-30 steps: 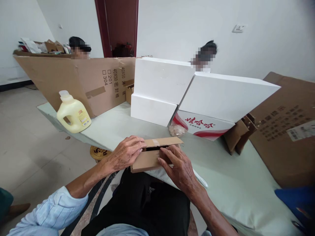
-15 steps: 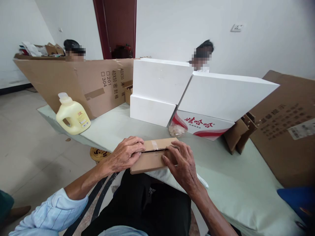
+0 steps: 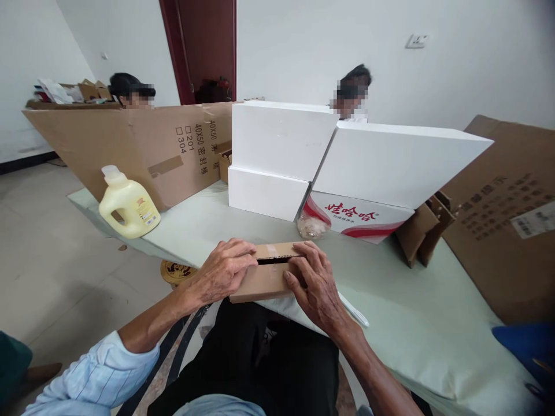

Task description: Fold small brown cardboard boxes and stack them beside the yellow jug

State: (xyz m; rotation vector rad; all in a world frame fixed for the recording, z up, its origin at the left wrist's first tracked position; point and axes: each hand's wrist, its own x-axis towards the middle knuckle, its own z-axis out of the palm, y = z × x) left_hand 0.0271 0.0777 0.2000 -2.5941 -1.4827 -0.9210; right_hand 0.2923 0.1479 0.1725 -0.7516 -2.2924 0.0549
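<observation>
A small brown cardboard box (image 3: 260,282) rests at the near edge of the cloth-covered table, in front of my lap. Along its top runs a dark gap between two flaps, with a strip of clear tape on the far flap. My left hand (image 3: 223,267) grips the box's left end, fingers curled over the flaps at the gap. At the right end my right hand (image 3: 313,280) holds the box, fingertips bent at the gap and thumb on the near flap. What lies inside the box is hidden.
White boxes (image 3: 277,141) stand stacked across the table, beside a crumpled clear plastic bundle (image 3: 313,227). A yellow jug (image 3: 130,205) stands left, before a large carton (image 3: 160,156). Another big carton (image 3: 515,231) is at right. Two people sit behind the boxes.
The gap between the box's flaps has widened. Both hands remain on the box, the left fingers slightly shifted to the right along the flap edge.
</observation>
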